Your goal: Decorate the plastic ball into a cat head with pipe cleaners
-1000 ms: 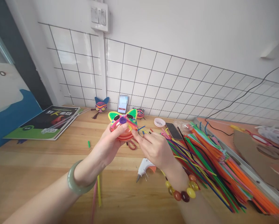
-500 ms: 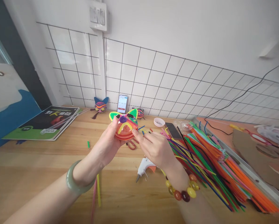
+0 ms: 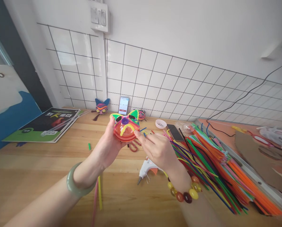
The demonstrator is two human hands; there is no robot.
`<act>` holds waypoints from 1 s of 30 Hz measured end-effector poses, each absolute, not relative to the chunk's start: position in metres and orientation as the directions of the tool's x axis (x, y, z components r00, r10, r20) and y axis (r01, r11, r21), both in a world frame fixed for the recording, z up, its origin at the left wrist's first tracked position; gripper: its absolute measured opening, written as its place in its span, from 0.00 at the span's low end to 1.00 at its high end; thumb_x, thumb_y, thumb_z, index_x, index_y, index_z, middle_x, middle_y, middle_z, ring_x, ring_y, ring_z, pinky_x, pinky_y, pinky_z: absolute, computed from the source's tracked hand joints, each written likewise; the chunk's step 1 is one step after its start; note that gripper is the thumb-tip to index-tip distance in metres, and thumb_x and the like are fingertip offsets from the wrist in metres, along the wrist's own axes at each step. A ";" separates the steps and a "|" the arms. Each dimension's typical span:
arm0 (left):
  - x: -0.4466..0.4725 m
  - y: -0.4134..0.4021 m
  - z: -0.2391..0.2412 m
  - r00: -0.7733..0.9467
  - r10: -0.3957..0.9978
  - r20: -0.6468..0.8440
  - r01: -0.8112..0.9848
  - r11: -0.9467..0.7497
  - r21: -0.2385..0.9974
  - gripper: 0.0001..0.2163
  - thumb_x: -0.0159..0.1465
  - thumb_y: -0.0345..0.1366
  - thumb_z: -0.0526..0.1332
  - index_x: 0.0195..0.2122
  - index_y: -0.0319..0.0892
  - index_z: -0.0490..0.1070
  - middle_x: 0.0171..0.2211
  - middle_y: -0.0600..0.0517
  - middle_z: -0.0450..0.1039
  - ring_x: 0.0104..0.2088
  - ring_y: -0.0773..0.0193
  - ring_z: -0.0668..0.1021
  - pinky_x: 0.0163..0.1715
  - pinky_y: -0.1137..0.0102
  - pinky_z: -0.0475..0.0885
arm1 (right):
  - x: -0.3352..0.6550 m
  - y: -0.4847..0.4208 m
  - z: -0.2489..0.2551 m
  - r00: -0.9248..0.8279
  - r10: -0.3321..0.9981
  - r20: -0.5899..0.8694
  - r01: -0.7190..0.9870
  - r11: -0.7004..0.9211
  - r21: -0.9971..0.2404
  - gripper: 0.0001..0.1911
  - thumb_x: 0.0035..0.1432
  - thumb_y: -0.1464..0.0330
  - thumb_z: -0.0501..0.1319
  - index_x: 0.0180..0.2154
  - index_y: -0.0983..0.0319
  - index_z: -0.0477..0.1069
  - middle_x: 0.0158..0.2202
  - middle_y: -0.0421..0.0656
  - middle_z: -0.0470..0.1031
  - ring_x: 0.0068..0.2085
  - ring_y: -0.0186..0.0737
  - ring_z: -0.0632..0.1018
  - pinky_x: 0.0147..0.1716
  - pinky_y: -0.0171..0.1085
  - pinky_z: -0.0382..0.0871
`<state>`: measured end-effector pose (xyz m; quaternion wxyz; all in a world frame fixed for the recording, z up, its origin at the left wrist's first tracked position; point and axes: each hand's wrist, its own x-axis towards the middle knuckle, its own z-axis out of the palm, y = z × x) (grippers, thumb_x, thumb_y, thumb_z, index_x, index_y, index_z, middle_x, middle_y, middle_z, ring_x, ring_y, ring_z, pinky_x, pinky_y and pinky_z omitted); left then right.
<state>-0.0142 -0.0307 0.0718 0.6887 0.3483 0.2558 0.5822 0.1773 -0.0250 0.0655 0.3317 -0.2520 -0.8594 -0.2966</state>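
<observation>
My left hand (image 3: 109, 142) is wrapped round an animal head made of pipe cleaners (image 3: 125, 128), holding it up over the table. It has green ears edged in yellow, dark eyes, a purple nose, a yellow arch and a clear dome ringed with orange. My left thumb lies along its left side. My right hand (image 3: 156, 146) is closed, its fingertips pinched at the head's lower right edge; whatever strand lies between them is too small to tell. Below the hands rests a white glue gun (image 3: 145, 167), and red-handled scissors (image 3: 133, 146) lie partly hidden behind.
Loose pipe cleaners (image 3: 216, 170) spread across the right side. Behind them are a dark phone (image 3: 175, 132), a pink dish (image 3: 161, 124) and clear domes (image 3: 187, 127). A lit phone (image 3: 123, 105) leans on the wall by a finished blue-eared head (image 3: 101, 106). Books (image 3: 44, 124) lie left.
My left thumb has slid from beside the eye to the head's outer left edge. The head has turned slightly, showing more of its left side. My right hand stays at the lower right edge.
</observation>
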 end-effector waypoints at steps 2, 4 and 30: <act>-0.015 -0.030 0.071 0.191 0.980 0.058 -0.622 0.075 0.780 0.27 0.65 0.61 0.56 0.49 0.44 0.78 0.50 0.44 0.80 0.52 0.52 0.79 0.47 0.65 0.75 | 0.178 -0.025 0.065 -0.656 0.233 0.718 0.629 0.694 0.350 0.20 0.68 0.78 0.52 0.58 0.67 0.72 0.23 0.37 0.65 0.25 0.36 0.64 0.25 0.39 0.55; -0.015 -0.030 0.070 0.197 0.979 0.058 -0.623 0.080 0.778 0.27 0.65 0.61 0.55 0.49 0.44 0.78 0.50 0.44 0.80 0.53 0.52 0.79 0.49 0.64 0.74 | 0.178 -0.024 0.065 -0.659 0.237 0.713 0.630 0.692 0.352 0.21 0.68 0.78 0.52 0.58 0.66 0.72 0.24 0.38 0.65 0.26 0.36 0.65 0.26 0.39 0.56; -0.011 -0.034 0.074 0.077 0.994 0.077 -0.566 -0.020 0.824 0.12 0.59 0.40 0.69 0.39 0.37 0.77 0.39 0.44 0.82 0.38 0.57 0.82 0.40 0.66 0.77 | 0.180 -0.023 0.063 -0.663 0.260 0.702 0.615 0.724 0.313 0.19 0.68 0.77 0.53 0.57 0.66 0.72 0.28 0.41 0.71 0.30 0.36 0.70 0.29 0.38 0.62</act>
